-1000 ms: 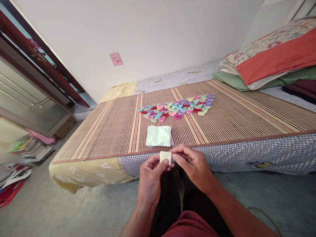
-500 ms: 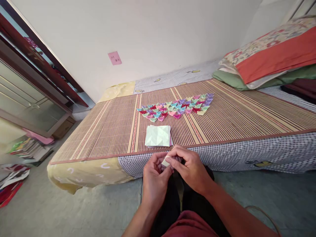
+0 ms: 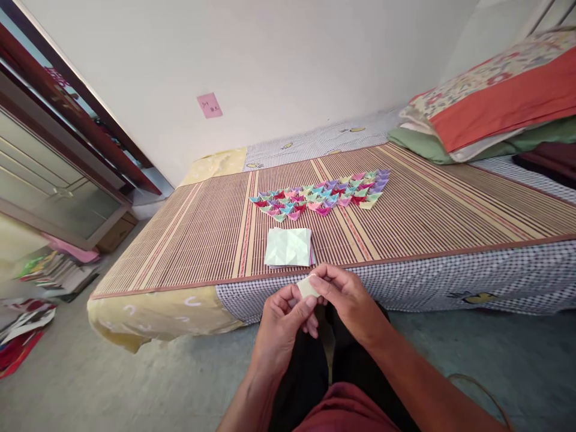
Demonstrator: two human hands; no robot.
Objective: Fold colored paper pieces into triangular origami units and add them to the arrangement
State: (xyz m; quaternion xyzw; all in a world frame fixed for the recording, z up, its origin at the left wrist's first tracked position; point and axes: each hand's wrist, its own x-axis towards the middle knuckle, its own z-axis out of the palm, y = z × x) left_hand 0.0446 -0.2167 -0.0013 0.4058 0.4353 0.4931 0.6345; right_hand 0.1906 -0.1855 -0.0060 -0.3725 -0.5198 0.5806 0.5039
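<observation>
A small piece of pale cream paper (image 3: 306, 287) is pinched between my two hands, just off the bed's front edge. My left hand (image 3: 284, 318) grips its lower left part between thumb and fingers. On the right side, my right hand (image 3: 344, 295) has thumb and fingers closed on the same piece. Just beyond them, a stack of creased pale green paper sheets (image 3: 288, 247) lies on the striped mat (image 3: 202, 240). Farther back, several small folded paper boats (image 3: 324, 195) in many colours stand close together in rows.
Pillows and folded bedding (image 3: 499, 99) lie at the bed's right end. A pink note (image 3: 209, 105) is on the wall. Piled papers (image 3: 54, 270) and a cabinet (image 3: 49, 174) stand at the left. A cable (image 3: 481, 387) lies on the floor at lower right.
The cream paper has come up a little and shows more of its face. Both hands have shifted slightly around it, and the left fingers below it have spread.
</observation>
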